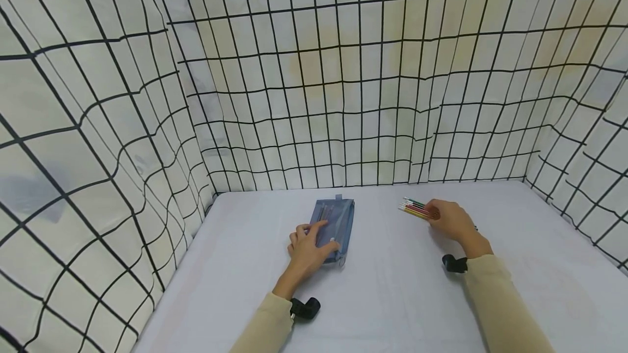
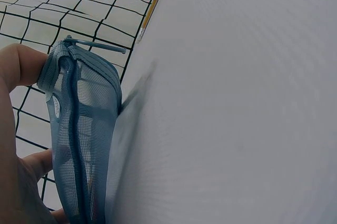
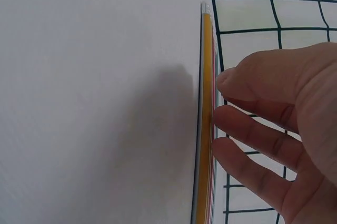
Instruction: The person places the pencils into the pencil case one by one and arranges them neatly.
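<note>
A blue mesh zip pencil case (image 1: 343,222) lies on the white table, with slim pencil-like shapes showing through its upper face. My left hand (image 1: 306,247) rests on it, thumb and fingers spread over the top. In the left wrist view the zip edge of the case (image 2: 84,124) faces the camera, its pull sticking out. To the right, several pencils (image 1: 414,207) lie side by side on the table, a yellow one (image 3: 205,103) nearest the wrist camera. My right hand (image 1: 451,219) is over them, fingertips and thumb tip right at their upper side and partly hiding them.
The white tabletop (image 1: 382,298) spreads around both hands. Black grid netting (image 1: 314,86) over white sheeting stands behind the table and along its left and right sides. A dark wrist camera sits on each wrist.
</note>
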`<state>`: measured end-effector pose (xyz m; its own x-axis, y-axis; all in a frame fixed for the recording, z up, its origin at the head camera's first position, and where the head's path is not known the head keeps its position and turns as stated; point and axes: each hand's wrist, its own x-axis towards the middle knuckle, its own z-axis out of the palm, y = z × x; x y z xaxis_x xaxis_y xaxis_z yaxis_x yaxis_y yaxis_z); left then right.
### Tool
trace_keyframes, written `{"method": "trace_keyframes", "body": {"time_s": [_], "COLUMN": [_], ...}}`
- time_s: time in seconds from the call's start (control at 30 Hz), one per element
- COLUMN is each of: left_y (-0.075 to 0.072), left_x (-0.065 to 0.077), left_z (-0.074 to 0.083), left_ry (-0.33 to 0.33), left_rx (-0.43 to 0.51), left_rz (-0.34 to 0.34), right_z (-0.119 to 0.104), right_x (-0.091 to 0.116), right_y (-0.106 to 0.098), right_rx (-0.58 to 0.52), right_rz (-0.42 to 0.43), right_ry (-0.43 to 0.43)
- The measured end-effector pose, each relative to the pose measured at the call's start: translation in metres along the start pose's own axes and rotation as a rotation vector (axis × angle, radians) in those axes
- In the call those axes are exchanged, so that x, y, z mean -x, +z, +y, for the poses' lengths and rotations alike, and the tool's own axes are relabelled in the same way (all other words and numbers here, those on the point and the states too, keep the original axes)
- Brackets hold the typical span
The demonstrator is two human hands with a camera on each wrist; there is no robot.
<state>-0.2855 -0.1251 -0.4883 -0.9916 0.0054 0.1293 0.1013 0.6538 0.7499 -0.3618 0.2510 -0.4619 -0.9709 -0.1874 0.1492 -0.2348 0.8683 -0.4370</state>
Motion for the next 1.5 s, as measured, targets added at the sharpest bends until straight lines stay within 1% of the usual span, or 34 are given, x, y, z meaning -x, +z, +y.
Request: {"method": "trace_keyframes", "body": {"time_s": [0.33, 0.53, 0.83, 1.33, 1.5], "left_y": [-0.0008, 0.0002, 0.0000, -0.0007, -0.0012], "left_x": [0.0008, 0.0006, 0.0016, 0.0024, 0.0023], "left_z": [-0.0004, -0.0006, 0.0012, 0.0031, 0.0037], "left_ry": [0.009, -0.002, -0.002, -0.007, -0.008], "left_rx": [-0.009, -0.012, -0.011, -0.005, -0.008], "left_rz": [0.006, 0.003, 0.004, 0.006, 0.006], "right_z": [0.0046, 0.0030, 0.0024, 0.0024, -0.0004], "right_x": [0.0017, 0.0019, 0.0033, 0.0023, 0.0007], "right_y": [-0.0018, -0.0022, -0.0006, -0.0002, -0.0002], "right_rx": [0.030, 0.036, 0.060, 0.056, 0.054], "right_rz": [-0.018, -0.044, -0.069, -0.088, -0.067], "right_ry": [0.018, 0.034, 0.030, 0.047, 0.028]}}
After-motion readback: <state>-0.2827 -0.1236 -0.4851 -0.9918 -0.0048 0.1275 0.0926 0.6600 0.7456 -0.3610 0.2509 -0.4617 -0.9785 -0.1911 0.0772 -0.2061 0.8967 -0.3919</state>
